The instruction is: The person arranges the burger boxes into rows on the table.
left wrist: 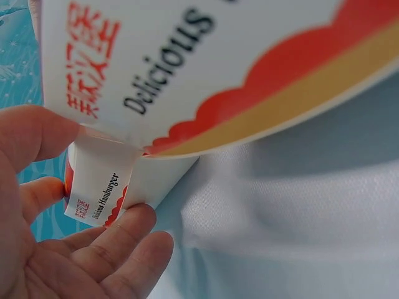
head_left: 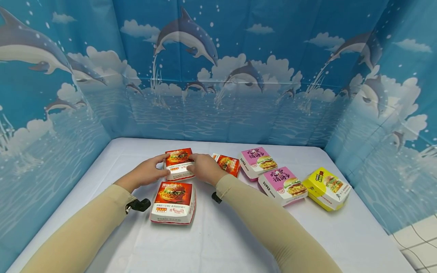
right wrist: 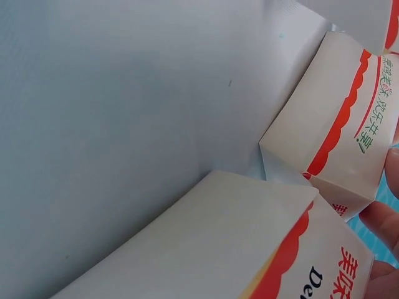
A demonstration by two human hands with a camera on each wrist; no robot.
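A red-and-white burger box (head_left: 179, 174) sits between my two hands toward the back of the table. My left hand (head_left: 146, 173) holds its left side, fingers at the far corner and thumb at the near one. At the opposite side my right hand (head_left: 207, 167) grips it by the right edge. In the left wrist view, fingertips (left wrist: 140, 221) touch the end of this box (left wrist: 118, 180). The right wrist view shows its side panel (right wrist: 349, 118), with right fingertips at the edge. Just in front lies a second red-and-white burger box (head_left: 172, 204), label up.
Partly behind my right hand lies another red burger box (head_left: 229, 163). Two pink burger boxes (head_left: 257, 161) (head_left: 283, 184) lie right of it, then a yellow one (head_left: 327, 187). A white cloth covers the table (head_left: 218, 235); dolphin-print curtains (head_left: 218, 113) enclose its back and sides.
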